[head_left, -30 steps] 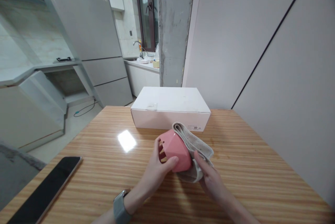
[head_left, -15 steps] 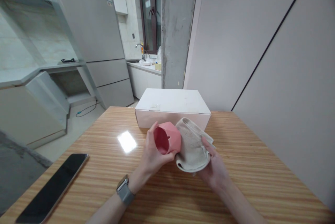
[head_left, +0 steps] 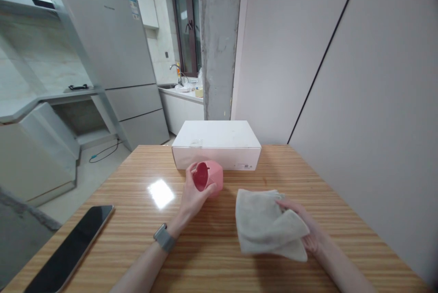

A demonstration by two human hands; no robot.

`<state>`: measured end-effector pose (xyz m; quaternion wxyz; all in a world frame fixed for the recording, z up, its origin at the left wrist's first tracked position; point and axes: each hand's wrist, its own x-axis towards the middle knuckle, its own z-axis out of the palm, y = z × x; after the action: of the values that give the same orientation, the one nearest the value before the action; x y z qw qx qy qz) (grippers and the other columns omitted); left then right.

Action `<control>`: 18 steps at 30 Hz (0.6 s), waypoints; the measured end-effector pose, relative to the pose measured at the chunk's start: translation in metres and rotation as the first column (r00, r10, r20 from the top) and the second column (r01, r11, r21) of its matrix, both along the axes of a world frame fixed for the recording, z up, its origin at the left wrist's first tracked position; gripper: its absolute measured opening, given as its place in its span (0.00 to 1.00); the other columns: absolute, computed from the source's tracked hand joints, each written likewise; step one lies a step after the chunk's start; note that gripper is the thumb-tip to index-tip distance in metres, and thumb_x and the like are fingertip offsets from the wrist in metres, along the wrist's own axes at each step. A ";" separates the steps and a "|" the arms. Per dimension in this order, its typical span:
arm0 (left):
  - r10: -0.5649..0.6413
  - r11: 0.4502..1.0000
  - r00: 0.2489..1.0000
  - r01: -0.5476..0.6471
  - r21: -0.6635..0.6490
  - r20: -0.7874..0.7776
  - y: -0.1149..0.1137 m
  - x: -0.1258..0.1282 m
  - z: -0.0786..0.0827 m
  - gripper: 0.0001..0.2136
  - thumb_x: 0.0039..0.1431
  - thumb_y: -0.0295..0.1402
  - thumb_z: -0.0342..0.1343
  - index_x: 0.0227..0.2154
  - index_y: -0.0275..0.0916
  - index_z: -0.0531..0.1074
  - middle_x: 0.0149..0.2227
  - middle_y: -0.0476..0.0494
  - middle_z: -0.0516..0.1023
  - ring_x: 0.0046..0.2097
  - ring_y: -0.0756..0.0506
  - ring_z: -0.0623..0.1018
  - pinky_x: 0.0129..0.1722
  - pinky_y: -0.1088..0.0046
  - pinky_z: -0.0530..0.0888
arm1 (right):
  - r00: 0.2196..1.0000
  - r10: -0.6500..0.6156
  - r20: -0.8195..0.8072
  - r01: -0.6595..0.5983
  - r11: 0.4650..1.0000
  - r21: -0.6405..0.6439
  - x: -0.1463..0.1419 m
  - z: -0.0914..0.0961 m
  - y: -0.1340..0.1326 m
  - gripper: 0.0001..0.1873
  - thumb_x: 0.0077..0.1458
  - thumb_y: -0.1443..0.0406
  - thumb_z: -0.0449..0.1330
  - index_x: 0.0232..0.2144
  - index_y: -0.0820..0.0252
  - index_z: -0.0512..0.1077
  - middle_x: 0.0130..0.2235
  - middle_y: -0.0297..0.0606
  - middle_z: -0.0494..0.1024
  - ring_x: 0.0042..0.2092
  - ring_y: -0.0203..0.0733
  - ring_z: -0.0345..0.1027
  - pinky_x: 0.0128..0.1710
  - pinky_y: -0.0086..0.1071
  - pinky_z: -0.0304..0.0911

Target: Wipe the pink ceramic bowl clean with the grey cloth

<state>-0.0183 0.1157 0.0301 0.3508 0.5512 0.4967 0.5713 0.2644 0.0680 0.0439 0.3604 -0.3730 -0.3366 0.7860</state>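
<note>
My left hand (head_left: pixel 193 195) is closed around a pink faceted cup (head_left: pixel 208 177), tilted so its opening faces me, just above the wooden table (head_left: pixel 219 252) and in front of a white box (head_left: pixel 216 150). My right hand (head_left: pixel 308 229) grips a folded grey-beige cloth (head_left: pixel 265 224) that hangs over the table, well apart from the cup. A watch sits on my left wrist.
A black phone (head_left: pixel 70 247) lies on the table's near left edge. The white box stands at the far edge against a concrete pillar (head_left: pixel 219 42). A white wall runs along the right. A grey fridge (head_left: pixel 112 60) and kitchen counters stand to the left.
The cloth was pressed against the cup; my right hand has pulled it away to the right. My left hand has turned the cup's opening toward me and moved it back toward the box.
</note>
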 end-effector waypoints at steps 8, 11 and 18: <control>-0.214 0.977 0.972 0.215 -0.004 -0.096 -0.004 0.037 0.003 0.33 0.40 0.31 0.66 0.51 0.41 0.60 0.51 0.40 0.71 0.51 0.41 0.73 0.52 0.59 0.68 | 0.653 -0.263 0.710 -0.129 0.885 0.447 0.067 -0.019 -0.013 0.41 0.38 0.62 0.66 0.57 0.62 0.63 0.49 0.46 0.76 0.49 0.54 0.70 0.52 0.42 0.62; -0.239 0.964 0.952 0.257 0.073 -0.193 -0.004 0.063 0.011 0.38 0.35 0.33 0.70 0.53 0.41 0.61 0.52 0.38 0.69 0.53 0.38 0.71 0.53 0.58 0.67 | 0.570 -0.352 0.742 -0.097 0.869 0.486 0.080 -0.021 -0.012 0.45 0.38 0.62 0.64 0.60 0.63 0.57 0.43 0.45 0.79 0.43 0.51 0.73 0.47 0.42 0.65; -0.215 0.959 0.914 0.265 0.104 -0.345 0.006 0.129 0.021 0.39 0.32 0.40 0.70 0.51 0.40 0.62 0.48 0.39 0.70 0.49 0.38 0.69 0.48 0.60 0.67 | 0.517 -0.317 0.795 -0.140 0.885 0.444 0.092 -0.010 -0.011 0.40 0.34 0.65 0.63 0.54 0.58 0.64 0.35 0.38 0.81 0.37 0.50 0.74 0.39 0.38 0.67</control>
<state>0.1105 0.1220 0.0513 0.2882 0.7204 0.4327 0.4591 0.3565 0.0567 0.0336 0.2664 -0.6305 -0.6225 0.3794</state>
